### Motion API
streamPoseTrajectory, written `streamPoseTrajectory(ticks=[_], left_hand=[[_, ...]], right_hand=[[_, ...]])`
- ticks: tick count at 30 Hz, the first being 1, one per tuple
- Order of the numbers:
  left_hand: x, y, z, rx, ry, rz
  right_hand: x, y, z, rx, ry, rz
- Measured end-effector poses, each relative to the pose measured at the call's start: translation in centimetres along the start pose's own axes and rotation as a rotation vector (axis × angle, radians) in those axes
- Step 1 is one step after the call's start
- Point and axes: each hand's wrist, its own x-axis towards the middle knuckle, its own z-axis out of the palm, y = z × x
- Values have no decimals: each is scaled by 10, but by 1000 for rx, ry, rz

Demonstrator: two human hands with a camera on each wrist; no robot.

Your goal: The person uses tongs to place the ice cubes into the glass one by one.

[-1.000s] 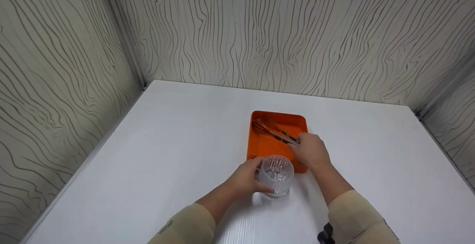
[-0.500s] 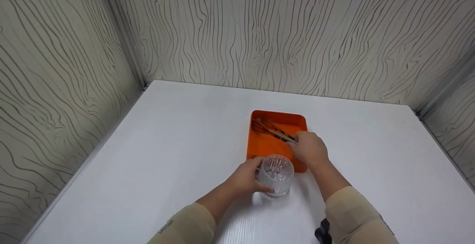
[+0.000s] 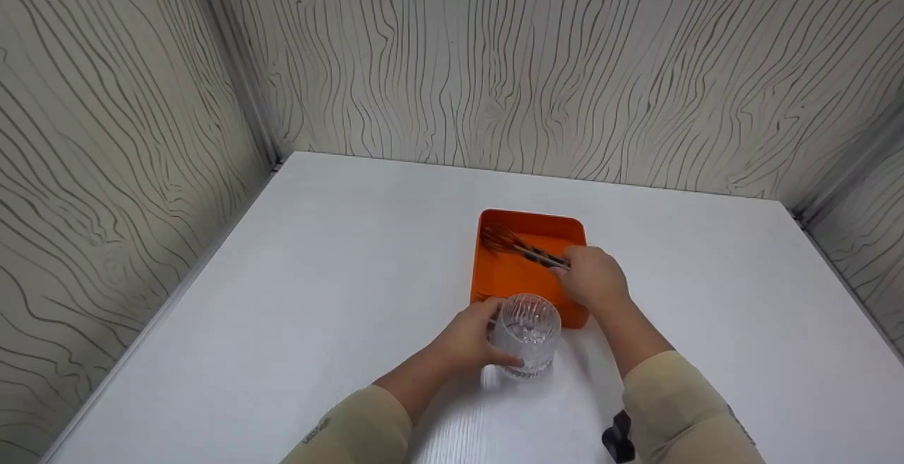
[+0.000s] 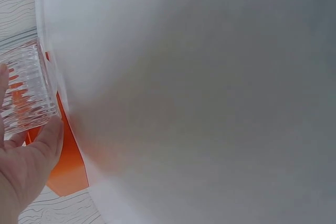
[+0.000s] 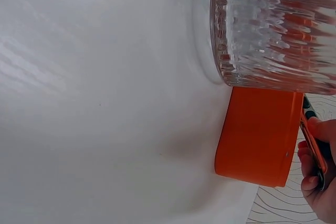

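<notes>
A clear ribbed glass (image 3: 528, 340), holding what looks like clear liquid or ice, stands before the near edge of an orange tray (image 3: 505, 280). My left hand (image 3: 462, 340) grips its left side, thumb in front; the left wrist view shows fingers around the ribbed glass (image 4: 29, 95). Over the tray, my right hand (image 3: 595, 280) holds tongs (image 3: 540, 258) by the handle end. The tongs' heads lie close together at the tray's far left corner; whether they pinch anything is too small to tell. In the right wrist view, fingers curl round the tongs' handles (image 5: 316, 148).
Tray and glass stand on a white table (image 3: 339, 273). Walls with a wood-grain pattern (image 3: 452, 61) rise behind and at the sides. A small black object (image 3: 619, 439) shows beside the right sleeve.
The tongs' two arms have come together; they were spread before. My right hand has shifted slightly away from the body. The left hand and glass have stayed in place.
</notes>
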Motion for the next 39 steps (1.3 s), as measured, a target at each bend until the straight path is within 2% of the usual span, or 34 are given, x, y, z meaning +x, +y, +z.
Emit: streamPoseTrajectory(ticks=[3, 20, 25, 28, 33, 36, 39], left_hand=[[0, 1, 0, -9, 0, -14], [1, 1, 1, -20, 6, -59], [1, 1, 1, -33, 6, -60], [1, 1, 1, -28, 2, -49], [2, 1, 0, -25, -7, -28], [2, 1, 0, -24, -5, -30], [2, 0, 0, -18, -3, -23]], right_hand=[[0, 2, -3, -10, 6, -14], [3, 2, -5, 40, -77, 36], [4, 4, -4, 21, -61, 8], [4, 5, -4, 14, -24, -17], [3, 4, -2, 50, 22, 8], [4, 2, 1, 79, 10, 34], [4, 1, 2, 60, 7, 24]])
